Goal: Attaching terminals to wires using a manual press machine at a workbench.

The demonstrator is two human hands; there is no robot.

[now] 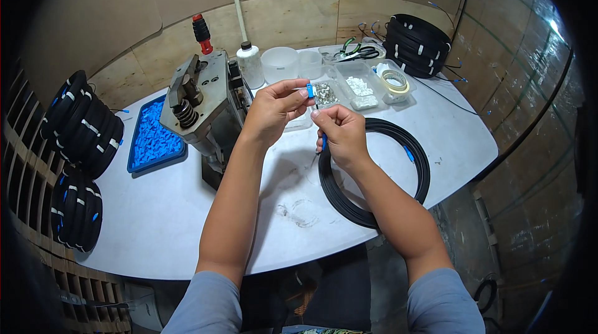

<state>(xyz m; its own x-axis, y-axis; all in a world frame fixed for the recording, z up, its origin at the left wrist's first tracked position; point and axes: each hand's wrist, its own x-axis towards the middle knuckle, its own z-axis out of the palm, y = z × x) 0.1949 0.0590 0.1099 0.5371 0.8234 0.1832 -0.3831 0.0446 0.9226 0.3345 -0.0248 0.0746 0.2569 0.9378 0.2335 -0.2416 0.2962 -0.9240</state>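
Note:
My left hand [272, 110] pinches a small blue plastic connector piece [310, 90] between thumb and fingers, above the middle of the table. Just below it and to the right, my right hand [346, 138] is closed on a thin black cable end [316, 108], which points up at the blue piece. Whether the cable enters the piece is too small to tell. Another bit of blue [324, 141] shows under my right hand's fingers. Beneath my right forearm lies a coil of black cable [425, 175] with a blue connector [408, 154] on its inner side.
Left of my arms stands a metal press [208, 97], beside a blue tray [157, 168] of small blue pieces. Behind are a white bottle [250, 66], tubs [279, 63], boxes of small parts [359, 92], tape [395, 82] and pliers [349, 47]. Bundled coils [416, 44] stand at both sides.

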